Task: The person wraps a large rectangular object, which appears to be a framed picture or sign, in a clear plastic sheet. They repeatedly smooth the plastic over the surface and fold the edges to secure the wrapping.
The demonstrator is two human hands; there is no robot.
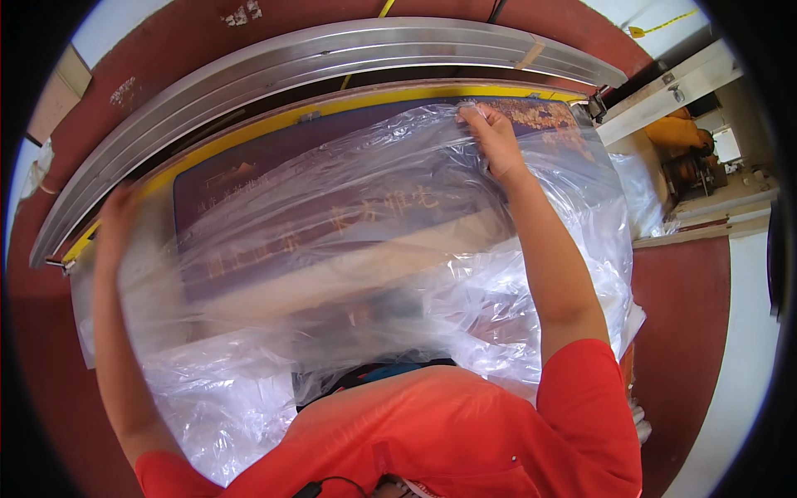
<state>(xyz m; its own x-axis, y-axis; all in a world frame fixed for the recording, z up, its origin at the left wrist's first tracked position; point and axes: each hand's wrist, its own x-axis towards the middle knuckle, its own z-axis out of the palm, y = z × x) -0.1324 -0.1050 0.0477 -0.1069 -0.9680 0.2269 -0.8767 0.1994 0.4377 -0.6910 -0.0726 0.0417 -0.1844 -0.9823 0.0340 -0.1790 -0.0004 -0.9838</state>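
Observation:
A large, wrinkled clear plastic sheet (531,286) spreads in front of me, its near part bunched against my red shirt. Through it shows a dark purple printed panel (249,187) with gold lettering and a gold pattern at its far right corner. My right hand (496,141) is closed, pinching the far edge of the plastic near the panel's far side. My left hand (119,212) is raised at the far left corner, beside the plastic's left edge. Motion smears its fingers, so I cannot tell whether it holds the sheet.
Beyond the panel runs a yellow strip (249,137), then a long silvery metal rail (365,50) across the far side. A pale frame (664,100) and orange and dark machine parts (677,149) stand at the right. Reddish floor (681,324) shows around the work surface.

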